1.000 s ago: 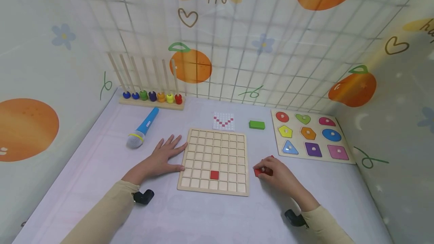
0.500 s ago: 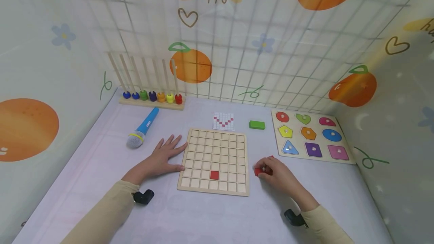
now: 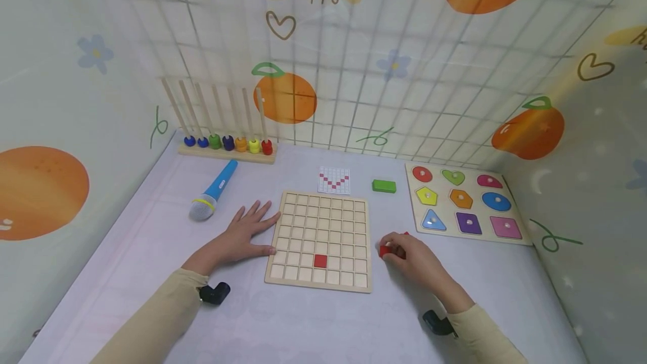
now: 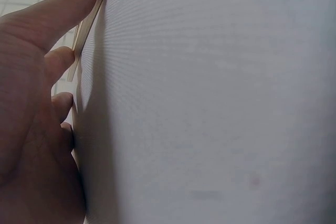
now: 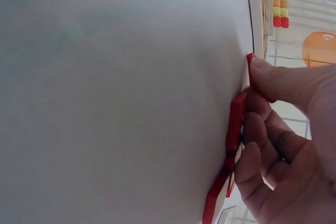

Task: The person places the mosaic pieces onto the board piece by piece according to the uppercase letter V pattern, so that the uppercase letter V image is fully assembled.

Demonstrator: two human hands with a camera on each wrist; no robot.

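A wooden grid board (image 3: 343,240) lies on the table with one red square tile (image 3: 320,261) in a cell of its second row from the near edge. My left hand (image 3: 241,239) rests with spread fingers at the board's left side; its thumb and a finger touch the frame. To the right of the board, my right hand (image 3: 417,257) pinches another red tile (image 5: 250,67) between thumb and forefinger, tilted up on edge. Under the curled fingers in the right wrist view lie more red tiles (image 5: 236,124), which the hand mostly hides in the head view.
Beyond the board lie a card (image 3: 334,180) with a red V pattern and a green block (image 3: 384,186). A blue toy microphone (image 3: 218,184) and a bead-and-peg stand (image 3: 227,154) are at the left. A shape puzzle board (image 3: 445,227) sits at the right.
The red tile in my right fingers has shifted slightly away from me, and less of its face shows. My left hand and the board keep their places.
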